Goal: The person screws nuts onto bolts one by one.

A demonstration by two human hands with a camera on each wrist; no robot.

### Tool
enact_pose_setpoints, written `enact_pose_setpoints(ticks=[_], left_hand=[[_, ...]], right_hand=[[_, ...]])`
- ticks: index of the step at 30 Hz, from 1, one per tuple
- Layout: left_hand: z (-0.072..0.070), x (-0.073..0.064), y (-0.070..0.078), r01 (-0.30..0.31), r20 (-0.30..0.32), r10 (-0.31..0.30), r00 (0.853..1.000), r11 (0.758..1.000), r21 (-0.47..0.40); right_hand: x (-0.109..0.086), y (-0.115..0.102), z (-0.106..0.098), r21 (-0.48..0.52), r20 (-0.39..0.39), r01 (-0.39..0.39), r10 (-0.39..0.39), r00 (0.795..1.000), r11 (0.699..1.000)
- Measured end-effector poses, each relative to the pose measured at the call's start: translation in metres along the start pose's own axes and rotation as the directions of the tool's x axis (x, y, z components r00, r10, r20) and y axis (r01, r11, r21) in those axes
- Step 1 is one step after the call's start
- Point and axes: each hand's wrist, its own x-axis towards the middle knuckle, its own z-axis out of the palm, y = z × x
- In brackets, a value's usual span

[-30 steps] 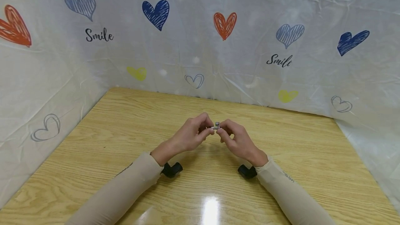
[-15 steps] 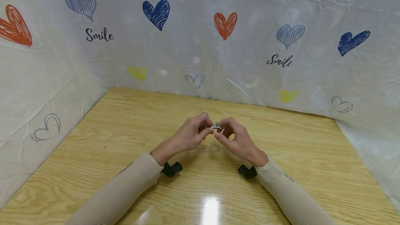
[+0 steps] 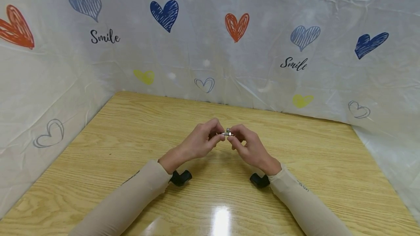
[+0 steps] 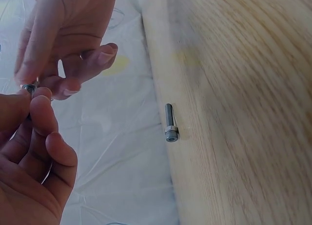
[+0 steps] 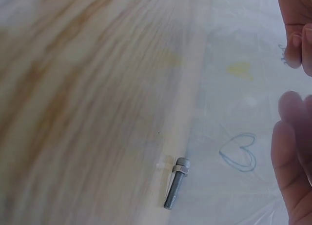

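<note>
Between the two hands is a small silver bolt (image 3: 225,134), held level above the table. My left hand (image 3: 199,140) pinches its left end between thumb and fingers. On the bolt's right part sits a nut (image 3: 230,134), which my right hand (image 3: 252,148) holds at thumb and index fingertips. The left wrist view shows some thread of the held bolt (image 4: 30,88) at the fingertips, the rest hidden by fingers. A second bolt (image 4: 169,116) with a nut (image 4: 171,129) close to its round socket head lies on the table beyond the hands.
The wood-grain table (image 3: 157,115) runs back to a white cloth (image 3: 203,54) printed with hearts and "Smile". A black wrist mount (image 3: 180,178) hangs under the left wrist and another black mount (image 3: 260,180) under the right.
The right thumb and index finger came apart, leaving the nut in plain view, then closed in on it again. The left hand has kept its pinch on the bolt in the same place.
</note>
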Motion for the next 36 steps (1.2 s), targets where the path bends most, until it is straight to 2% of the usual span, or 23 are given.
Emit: enact_pose_setpoints(ticks=[5,13,21,24,33,36], left_hand=[[0.001,0.0002,-0.0005,-0.01,0.005,0.01,1.0,1.0,-0.013],[0.0011,-0.0005,-0.0015,-0.008,0.005,0.008,1.0,1.0,-0.002],[0.0002,-0.0003,-0.0022,-0.009,-0.007,0.009,1.0,1.0,0.009],[0.0,-0.0004,-0.0017,-0.011,-0.007,0.011,1.0,1.0,0.011],[0.0008,-0.0005,-0.0009,-0.013,0.004,0.013,1.0,1.0,0.001],[0.0013,-0.0006,-0.0008,-0.018,0.008,0.018,1.0,1.0,0.003]], right_hand=[[0.0003,-0.0005,-0.0011,-0.032,0.004,-0.018,0.018,1.0,0.999],[-0.0004,-0.0007,-0.0012,-0.019,0.004,-0.065,0.065,0.998,0.998],[-0.0005,0.0013,0.0002,0.001,-0.019,0.028,-0.028,0.999,1.0],[-0.0004,0.0021,0.0006,0.015,-0.017,0.038,-0.037,0.999,0.999],[-0.0004,-0.0007,-0.0007,-0.019,0.004,-0.038,0.038,0.999,0.999],[-0.0005,-0.0012,-0.0013,-0.031,0.006,-0.038,0.038,0.999,0.999]])
